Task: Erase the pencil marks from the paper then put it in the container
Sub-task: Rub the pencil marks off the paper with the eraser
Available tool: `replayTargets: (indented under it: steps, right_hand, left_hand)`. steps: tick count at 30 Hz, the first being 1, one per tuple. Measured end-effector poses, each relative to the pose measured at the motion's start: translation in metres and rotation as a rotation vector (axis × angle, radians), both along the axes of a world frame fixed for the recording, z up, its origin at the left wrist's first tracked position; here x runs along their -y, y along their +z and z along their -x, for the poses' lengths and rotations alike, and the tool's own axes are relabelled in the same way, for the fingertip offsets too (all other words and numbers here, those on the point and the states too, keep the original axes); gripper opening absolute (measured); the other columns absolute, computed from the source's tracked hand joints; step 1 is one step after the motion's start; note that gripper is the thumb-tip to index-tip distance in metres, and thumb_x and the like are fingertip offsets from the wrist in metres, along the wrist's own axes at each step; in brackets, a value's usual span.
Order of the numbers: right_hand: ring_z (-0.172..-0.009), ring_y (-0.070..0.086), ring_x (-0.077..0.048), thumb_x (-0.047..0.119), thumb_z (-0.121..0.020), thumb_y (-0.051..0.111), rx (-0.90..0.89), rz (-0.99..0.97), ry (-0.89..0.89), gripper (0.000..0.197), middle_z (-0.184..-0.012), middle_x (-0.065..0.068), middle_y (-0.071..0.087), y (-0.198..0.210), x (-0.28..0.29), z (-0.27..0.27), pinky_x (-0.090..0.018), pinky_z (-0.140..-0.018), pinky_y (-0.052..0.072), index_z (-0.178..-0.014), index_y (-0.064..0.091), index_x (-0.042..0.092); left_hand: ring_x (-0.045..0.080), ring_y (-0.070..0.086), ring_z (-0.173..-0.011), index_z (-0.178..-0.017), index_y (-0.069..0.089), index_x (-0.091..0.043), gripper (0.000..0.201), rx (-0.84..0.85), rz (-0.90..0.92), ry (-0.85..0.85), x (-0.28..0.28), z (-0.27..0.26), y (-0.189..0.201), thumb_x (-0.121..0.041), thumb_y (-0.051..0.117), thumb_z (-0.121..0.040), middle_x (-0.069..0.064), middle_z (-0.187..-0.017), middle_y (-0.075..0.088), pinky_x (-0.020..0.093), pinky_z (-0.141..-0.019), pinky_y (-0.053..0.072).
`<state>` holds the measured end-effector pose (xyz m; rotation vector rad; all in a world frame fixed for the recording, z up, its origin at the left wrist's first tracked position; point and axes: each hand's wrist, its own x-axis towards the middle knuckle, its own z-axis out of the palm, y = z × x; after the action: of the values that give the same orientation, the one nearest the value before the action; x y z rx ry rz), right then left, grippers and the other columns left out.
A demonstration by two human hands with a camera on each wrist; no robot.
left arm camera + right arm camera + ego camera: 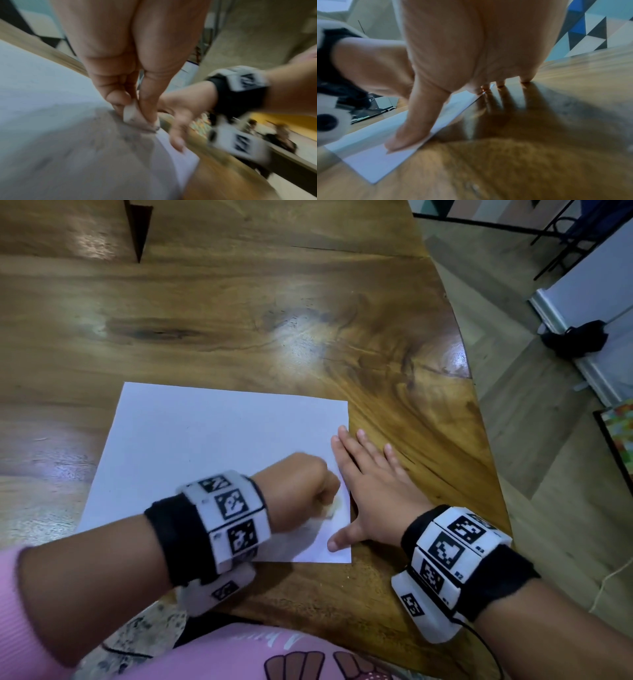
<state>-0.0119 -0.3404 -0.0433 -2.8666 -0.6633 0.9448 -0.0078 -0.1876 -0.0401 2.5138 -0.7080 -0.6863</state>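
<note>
the left hand (301, 494) has its fingers (118, 97) curled, pinching a small white eraser (133, 115) down onto the paper (205, 446) near its right edge. the right hand (373, 491) lies flat with fingers spread, thumb (412, 129) and index fingertip on that edge, the rest on the wooden table (274, 320). the sheet lies flat there.
</note>
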Motion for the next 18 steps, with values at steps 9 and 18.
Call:
replayTargets:
  steps: [9, 18]
  right_hand:
    - [-0.137, -0.035, -0.014, 0.068, -0.057, 0.072, 0.009, 0.005, 0.009, 0.14, -0.15, 0.007, -0.037, 0.0, 0.0, 0.0, -0.043, -0.115, -0.017, -0.145, -0.025, 0.02]
    - [-0.137, -0.035, -0.015, 0.068, -0.056, 0.073, 0.004, 0.019, 0.008, 0.142, -0.15, 0.006, -0.037, 0.0, -0.001, 0.0, -0.044, -0.115, -0.016, -0.145, -0.026, 0.02]
  left_hand:
    - [0.02, 0.054, -0.075, -0.08, 0.064, -0.01, 0.01, 0.004, 0.036, 0.017, 0.0, -0.016, 0.0, -0.019, 0.061, -0.079, 0.006, -0.082, 0.062, 0.021, -0.061, 0.035]
    - [0.014, 0.051, -0.072, -0.075, 0.066, -0.013, 0.003, 0.014, 0.052, 0.075, -0.026, -0.018, -0.003, -0.013, 0.065, -0.073, -0.003, -0.076, 0.058, 0.019, -0.063, 0.03]
